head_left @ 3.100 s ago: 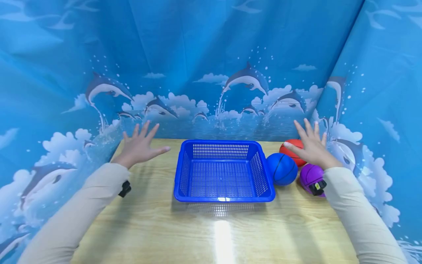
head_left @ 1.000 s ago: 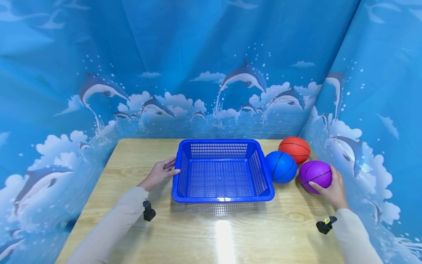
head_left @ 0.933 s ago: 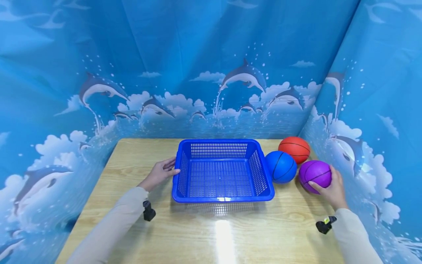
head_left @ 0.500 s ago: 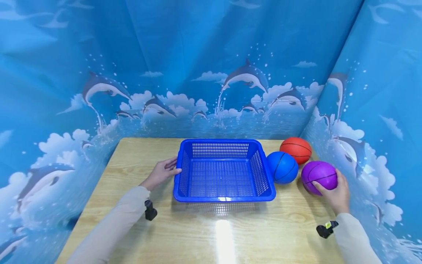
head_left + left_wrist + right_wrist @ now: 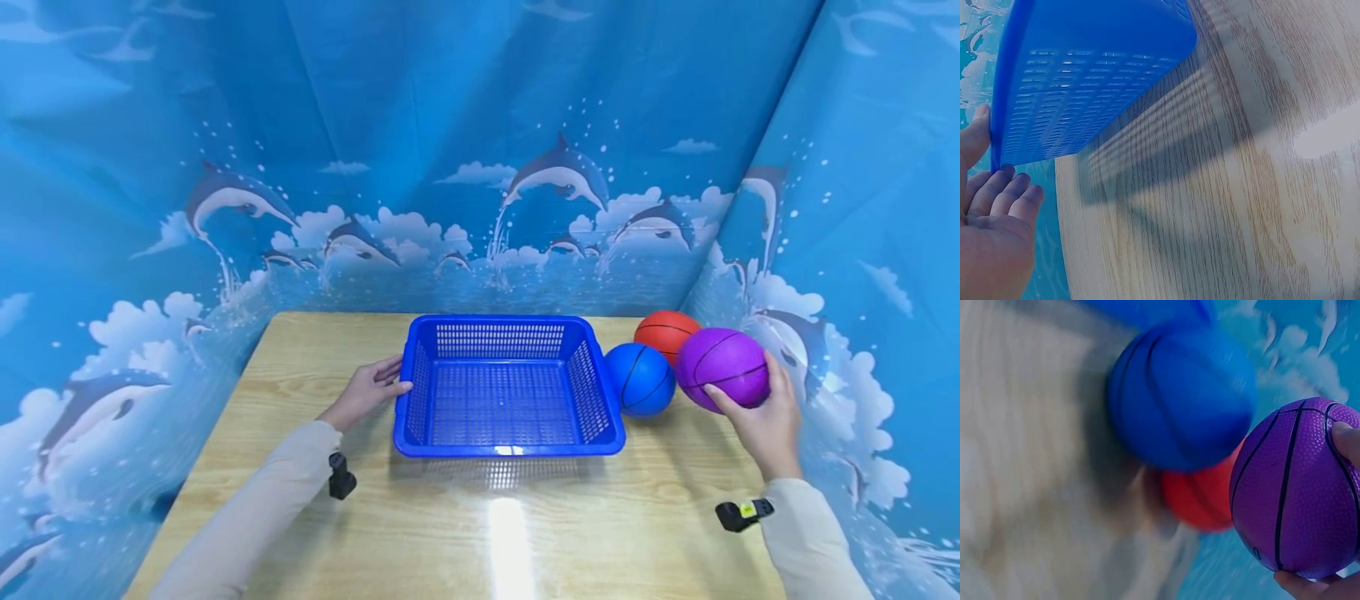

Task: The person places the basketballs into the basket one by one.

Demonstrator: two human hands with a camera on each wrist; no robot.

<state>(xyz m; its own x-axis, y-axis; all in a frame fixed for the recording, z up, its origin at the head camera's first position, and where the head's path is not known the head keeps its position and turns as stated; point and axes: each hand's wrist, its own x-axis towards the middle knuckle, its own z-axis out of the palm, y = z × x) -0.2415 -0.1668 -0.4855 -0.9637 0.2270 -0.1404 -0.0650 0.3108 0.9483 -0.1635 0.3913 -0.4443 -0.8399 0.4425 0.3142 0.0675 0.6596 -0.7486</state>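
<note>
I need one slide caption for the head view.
Right hand lifts purple ball; left hand steadies blue basket.

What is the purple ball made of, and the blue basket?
The purple ball looks like rubber or foam rubber: its matte skin is covered in tiny pebbled bumps with black grooved lines, like a mini basketball. The right hand holds it off the table. The blue basket looks like hard moulded plastic: smooth, slightly glossy, with rows of small slots through its walls and floor.

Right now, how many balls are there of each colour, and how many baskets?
Purple ball: 1, held in the right hand
Blue ball: 1
Red ball: 1
Blue basket: 1, left hand touching it
Total: 4
</note>
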